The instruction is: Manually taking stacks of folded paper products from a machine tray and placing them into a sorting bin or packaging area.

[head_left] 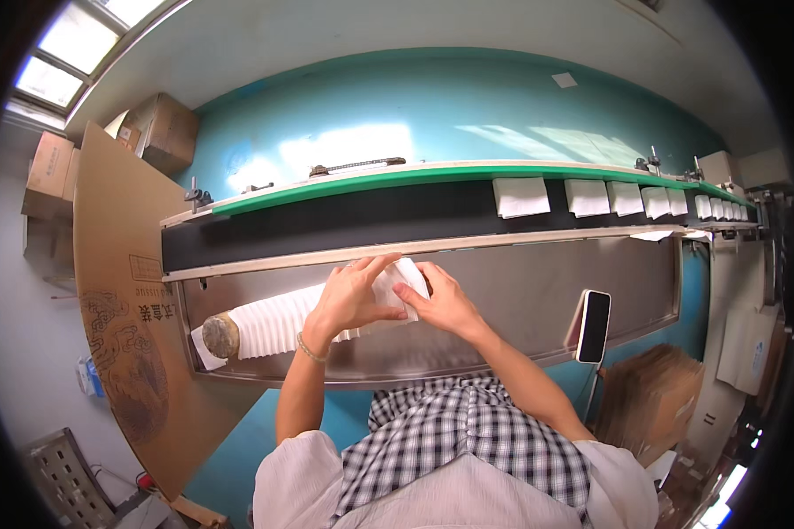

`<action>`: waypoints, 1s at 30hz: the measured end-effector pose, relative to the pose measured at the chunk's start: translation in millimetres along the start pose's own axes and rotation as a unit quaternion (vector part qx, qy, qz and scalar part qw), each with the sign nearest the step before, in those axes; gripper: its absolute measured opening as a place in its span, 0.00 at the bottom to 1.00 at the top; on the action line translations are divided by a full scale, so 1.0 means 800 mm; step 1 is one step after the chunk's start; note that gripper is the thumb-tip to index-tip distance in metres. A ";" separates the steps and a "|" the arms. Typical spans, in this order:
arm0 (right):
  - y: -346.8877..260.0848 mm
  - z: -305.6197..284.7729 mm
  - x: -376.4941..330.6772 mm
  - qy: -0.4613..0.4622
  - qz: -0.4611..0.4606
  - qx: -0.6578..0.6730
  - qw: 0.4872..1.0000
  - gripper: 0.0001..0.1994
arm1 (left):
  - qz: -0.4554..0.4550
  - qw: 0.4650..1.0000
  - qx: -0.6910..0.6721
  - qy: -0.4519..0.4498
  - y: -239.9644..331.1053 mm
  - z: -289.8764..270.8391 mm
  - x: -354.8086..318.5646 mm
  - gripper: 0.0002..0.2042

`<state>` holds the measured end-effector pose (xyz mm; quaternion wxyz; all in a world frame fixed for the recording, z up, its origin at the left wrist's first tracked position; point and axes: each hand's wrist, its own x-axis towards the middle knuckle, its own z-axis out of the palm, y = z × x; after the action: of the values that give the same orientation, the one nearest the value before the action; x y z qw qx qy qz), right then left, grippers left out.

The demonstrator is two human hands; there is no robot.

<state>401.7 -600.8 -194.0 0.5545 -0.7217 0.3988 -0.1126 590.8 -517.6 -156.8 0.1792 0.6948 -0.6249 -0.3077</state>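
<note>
A long row of folded white tissues point(278, 321) lies on the brown metal worktop point(512, 300), packed on edge side by side. Against its left end stands a round, stone-like block point(220, 335). My left hand point(355, 298) reaches over the row near its right end, thumb and fingers spread round the tissues. On the end bundle of tissues point(399, 284), my right hand point(441, 304) closes from the right, its thumb pressed on the near face and its fingers behind. The undersides of the tissues and some fingertips are hidden.
Beyond the worktop runs a black conveyor belt point(344, 234) under a green rail point(362, 185). Several white tissue stacks point(520, 197) sit along its right part. A phone point(594, 326) on a stand is at the front right. Large cardboard point(128, 300) stands at the left; flattened cardboard point(653, 397) lies at right.
</note>
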 end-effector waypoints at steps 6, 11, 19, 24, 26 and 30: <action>0.028 0.002 0.005 -0.018 0.087 0.246 0.965 0.20 | 0.020 1.000 -0.010 0.021 -0.002 -0.009 0.009 0.42; 0.001 -0.017 -0.014 -0.086 0.134 0.184 0.970 0.21 | 0.041 0.999 -0.011 0.003 -0.008 -0.006 0.011 0.44; -0.002 -0.001 -0.015 -0.029 0.203 0.205 0.957 0.16 | 0.073 0.997 0.004 0.014 -0.028 -0.010 0.012 0.38; 0.061 -0.026 0.037 0.148 0.124 0.306 0.932 0.15 | 0.075 0.997 -0.018 -0.012 -0.025 -0.013 0.015 0.35; 0.036 -0.024 0.055 0.192 0.135 0.451 0.861 0.16 | 0.082 0.996 -0.021 -0.005 -0.034 -0.009 0.015 0.35; 0.009 0.045 0.005 0.129 0.021 0.039 0.991 0.20 | 0.058 0.998 -0.026 -0.021 -0.041 -0.009 0.015 0.38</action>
<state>422.8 -578.2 -214.6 0.5285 -0.6702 0.4774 -0.2086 621.0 -525.4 -174.9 0.2018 0.6455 -0.6598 -0.3276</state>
